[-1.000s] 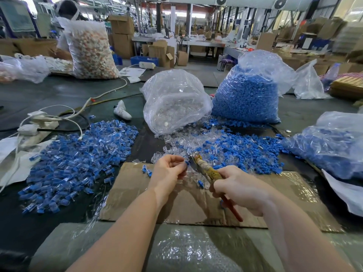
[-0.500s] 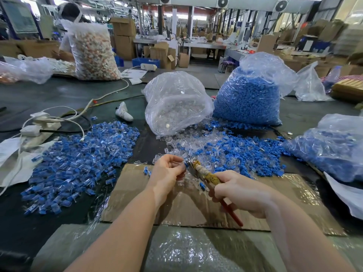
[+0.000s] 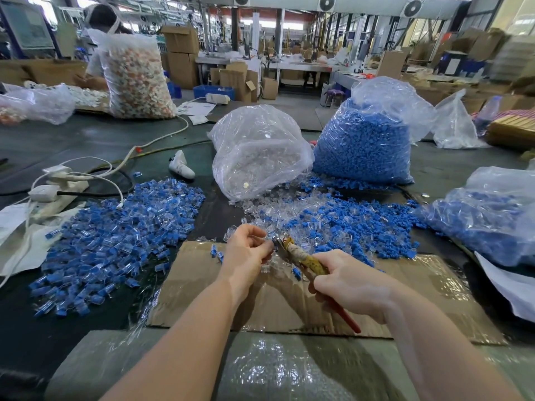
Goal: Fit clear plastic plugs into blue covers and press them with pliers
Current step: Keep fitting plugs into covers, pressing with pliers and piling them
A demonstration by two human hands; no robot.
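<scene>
Little is changing since 1 second ago: both hands are staying over the far edge of the flat brown cardboard sheet (image 3: pixel 278 302), with the tool's tip remaining against the left fingers. The left hand (image 3: pixel 246 253) is curling its fingers and pinching something small at the fingertips; whether it is a plug, a cover or both is too hidden to tell. The right hand (image 3: pixel 351 287) is gripping the worn, tape-wrapped pliers with red handles (image 3: pixel 307 261), fingers wrapped round the grips, and the metal nose is touching the left fingertips.

Just beyond the hands, a mixed heap of loose clear plastic plugs (image 3: pixel 278 209) and small blue plastic covers (image 3: pixel 359 227) is lying on the dark green worktop (image 3: pixel 86 146). Toward the worktop's left edge, a broad pile of fitted blue-and-clear pieces (image 3: pixel 115 238) is spreading out, well apart from the hands. 2 stray blue pieces are sitting on the cardboard just beside the left hand.

Behind the heap, a crumpled transparent bag of clear plugs (image 3: pixel 257 151) is standing beside a tall transparent bag packed with blue covers (image 3: pixel 364 140), the 2 touching. Another transparent bag holding blue parts (image 3: pixel 489 215) is lying at the right edge. White power strips with white cables (image 3: pixel 55 186) are resting near the left edge. Clear bubble wrap (image 3: pixel 275 369) is covering the near edge, under the forearms.
</scene>
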